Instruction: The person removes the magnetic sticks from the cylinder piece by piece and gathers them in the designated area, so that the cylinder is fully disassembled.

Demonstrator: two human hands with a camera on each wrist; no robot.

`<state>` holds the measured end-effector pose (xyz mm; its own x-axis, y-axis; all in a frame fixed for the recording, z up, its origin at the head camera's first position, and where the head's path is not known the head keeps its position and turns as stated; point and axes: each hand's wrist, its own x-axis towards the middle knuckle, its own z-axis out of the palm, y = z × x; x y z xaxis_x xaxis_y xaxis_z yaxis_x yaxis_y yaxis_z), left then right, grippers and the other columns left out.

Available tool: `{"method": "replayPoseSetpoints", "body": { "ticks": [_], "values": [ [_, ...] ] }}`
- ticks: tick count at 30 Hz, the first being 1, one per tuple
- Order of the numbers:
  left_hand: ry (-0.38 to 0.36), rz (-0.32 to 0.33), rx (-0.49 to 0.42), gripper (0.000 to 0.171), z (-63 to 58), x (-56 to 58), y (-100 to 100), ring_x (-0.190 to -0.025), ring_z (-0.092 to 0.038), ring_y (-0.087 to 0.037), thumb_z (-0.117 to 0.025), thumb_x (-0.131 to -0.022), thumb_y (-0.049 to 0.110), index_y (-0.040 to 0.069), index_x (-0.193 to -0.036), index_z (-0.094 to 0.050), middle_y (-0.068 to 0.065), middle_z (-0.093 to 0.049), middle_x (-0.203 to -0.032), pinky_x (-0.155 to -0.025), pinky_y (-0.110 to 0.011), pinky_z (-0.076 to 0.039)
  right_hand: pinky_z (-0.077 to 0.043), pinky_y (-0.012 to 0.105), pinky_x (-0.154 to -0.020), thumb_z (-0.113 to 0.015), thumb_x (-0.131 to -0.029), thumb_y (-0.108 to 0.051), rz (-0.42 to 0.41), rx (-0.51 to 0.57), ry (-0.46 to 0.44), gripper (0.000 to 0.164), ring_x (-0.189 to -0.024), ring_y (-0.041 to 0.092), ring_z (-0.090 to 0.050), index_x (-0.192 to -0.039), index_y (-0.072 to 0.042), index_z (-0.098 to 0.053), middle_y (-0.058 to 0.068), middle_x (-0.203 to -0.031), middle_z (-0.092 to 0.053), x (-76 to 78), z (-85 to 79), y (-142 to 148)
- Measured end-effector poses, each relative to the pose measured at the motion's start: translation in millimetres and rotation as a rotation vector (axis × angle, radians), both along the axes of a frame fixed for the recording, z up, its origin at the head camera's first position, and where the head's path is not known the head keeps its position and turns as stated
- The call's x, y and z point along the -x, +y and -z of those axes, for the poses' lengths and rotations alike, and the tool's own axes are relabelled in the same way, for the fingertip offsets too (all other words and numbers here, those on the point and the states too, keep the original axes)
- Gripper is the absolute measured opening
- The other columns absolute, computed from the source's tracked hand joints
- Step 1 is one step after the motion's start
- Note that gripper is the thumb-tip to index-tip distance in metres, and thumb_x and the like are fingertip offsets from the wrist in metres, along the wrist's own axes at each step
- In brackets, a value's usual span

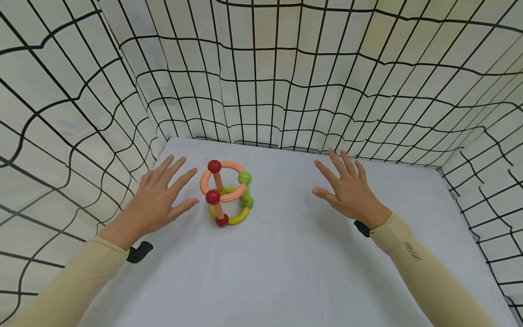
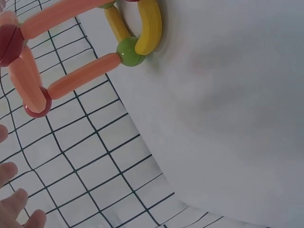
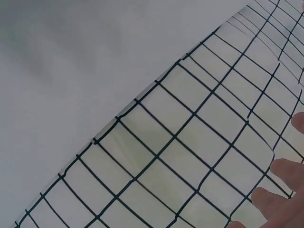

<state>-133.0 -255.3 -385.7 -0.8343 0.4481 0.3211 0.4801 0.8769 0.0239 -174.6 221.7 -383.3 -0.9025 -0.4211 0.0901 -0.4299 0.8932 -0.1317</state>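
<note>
A toy frame of magnetic rods and balls (image 1: 232, 194) stands on the white table (image 1: 278, 263), left of the middle. Its upper ring has curved orange rods, its lower ring yellow ones, with red and green balls at the joints. Just left of it hovers my left hand (image 1: 157, 200), fingers spread, touching nothing. Farther right, my right hand (image 1: 347, 188) is held above the table with spread fingers and holds nothing. Part of the toy (image 2: 85, 73) shows close up in the left wrist view. Only fingertips of the right hand (image 3: 273, 202) appear in the right wrist view.
Black grid netting (image 1: 265, 91) over pale cloth walls encloses the table at the back and both sides. The table's back edge meets the netting. A black strap (image 1: 140, 252) shows at the left wrist, another (image 1: 362, 228) at the right.
</note>
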Motion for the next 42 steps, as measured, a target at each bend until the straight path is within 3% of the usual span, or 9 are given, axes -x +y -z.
{"method": "replayPoseSetpoints", "body": {
  "ticks": [5, 9, 15, 18, 23, 28, 33, 38, 42],
  "values": [
    [0.057, 0.053, -0.079, 0.072, 11.0, 6.4, -1, -0.146, -0.038, -0.046, -0.077, -0.087, 0.035, 0.011, -0.15, -0.05, -0.021, -0.043, -0.158, -0.104, -0.072, -0.042, -0.007, 0.073, -0.125, -0.053, -0.1, -0.062, -0.049, 0.05, 0.018, 0.078, -0.163, 0.045, -0.005, -0.164, -0.026, -0.028, 0.014, -0.176, -0.011, 0.6, 3.1, -23],
    [0.074, 0.075, -0.209, 0.065, 19.1, 11.1, 1, -0.137, -0.049, -0.044, -0.081, -0.085, 0.025, 0.006, -0.142, -0.056, -0.022, -0.052, -0.149, -0.104, -0.068, -0.047, -0.012, 0.073, -0.124, -0.056, -0.1, -0.06, -0.09, 0.102, 0.042, 0.077, -0.162, 0.044, -0.013, -0.163, -0.023, -0.031, 0.016, -0.174, -0.019, -0.1, 5.0, -41],
    [-0.012, -0.007, -0.471, 0.051, 27.2, 13.8, 11, -0.127, -0.058, -0.034, -0.076, -0.091, 0.014, 0.002, -0.137, -0.059, -0.018, -0.058, -0.142, -0.095, -0.053, -0.058, -0.02, 0.069, -0.122, -0.034, -0.097, -0.077, -0.159, 0.181, 0.116, 0.086, -0.158, 0.042, -0.025, -0.16, -0.019, -0.037, 0.016, -0.169, -0.03, -0.3, 7.6, -69],
    [-0.062, -0.049, -0.573, 0.047, 30.6, 14.9, 16, -0.121, -0.062, -0.03, -0.072, -0.096, 0.015, 0.003, -0.138, -0.058, -0.016, -0.062, -0.138, -0.086, -0.036, -0.058, -0.025, 0.067, -0.12, -0.042, -0.097, -0.075, -0.194, 0.217, 0.163, 0.085, -0.155, 0.04, -0.033, -0.158, -0.016, -0.04, 0.015, -0.166, -0.036, 0.0, 7.2, -84],
    [-0.227, -0.144, -0.735, 0.046, 34.1, 16.3, 25, -0.119, -0.066, -0.031, -0.064, -0.103, 0.025, 0.004, -0.142, -0.053, -0.016, -0.065, -0.134, -0.089, -0.013, -0.051, -0.031, 0.062, -0.116, -0.071, -0.092, -0.057, -0.222, 0.277, 0.213, 0.08, -0.146, 0.034, -0.045, -0.153, -0.012, -0.046, 0.014, -0.157, -0.047, -0.1, 6.6, -110],
    [-0.442, -0.235, -0.895, 0.053, 35.3, 16.3, 32, -0.11, -0.071, -0.021, -0.057, -0.106, 0.037, 0.007, -0.147, -0.047, -0.017, -0.064, -0.134, -0.086, -0.005, -0.051, -0.037, 0.058, -0.113, -0.08, -0.088, -0.048, -0.251, 0.356, 0.239, 0.074, -0.135, 0.029, -0.054, -0.146, -0.01, -0.054, 0.011, -0.145, -0.058, -1.1, 9.3, -137],
    [-0.612, -0.284, -1.091, 0.058, 34.9, 15.8, 37, -0.093, -0.07, -0.001, -0.057, -0.105, 0.04, 0.007, -0.151, -0.042, -0.017, -0.064, -0.133, -0.086, -0.011, -0.057, -0.039, 0.054, -0.112, -0.082, -0.089, -0.039, -0.261, 0.507, 0.161, 0.061, -0.126, 0.025, -0.059, -0.137, -0.008, -0.061, 0.007, -0.131, -0.067, -5.2, 11.3, -163],
    [-0.748, -0.29, -1.257, 0.063, 35.8, 15.2, 42, -0.095, -0.07, -0.006, -0.059, -0.104, 0.041, 0.006, -0.152, -0.038, 0.002, -0.069, -0.114, -0.09, -0.013, -0.058, -0.041, 0.048, -0.11, -0.084, -0.087, -0.035, -0.279, 0.598, 0.124, 0.052, -0.119, 0.022, -0.062, -0.128, -0.009, -0.066, 0.002, -0.107, -0.073, -10.1, 11.2, -186],
    [-0.807, -0.294, -1.33, 0.066, 36.1, 14.4, 46, -0.093, -0.069, -0.006, -0.062, -0.103, 0.041, 0.005, -0.152, -0.035, 0.012, -0.07, -0.103, -0.091, -0.015, -0.059, -0.042, 0.049, -0.108, -0.087, -0.085, -0.034, -0.318, 0.582, 0.159, 0.049, -0.111, 0.02, -0.062, -0.123, -0.009, -0.069, 0.001, -0.104, -0.074, -13.8, 11.6, -200]
  ]
}}
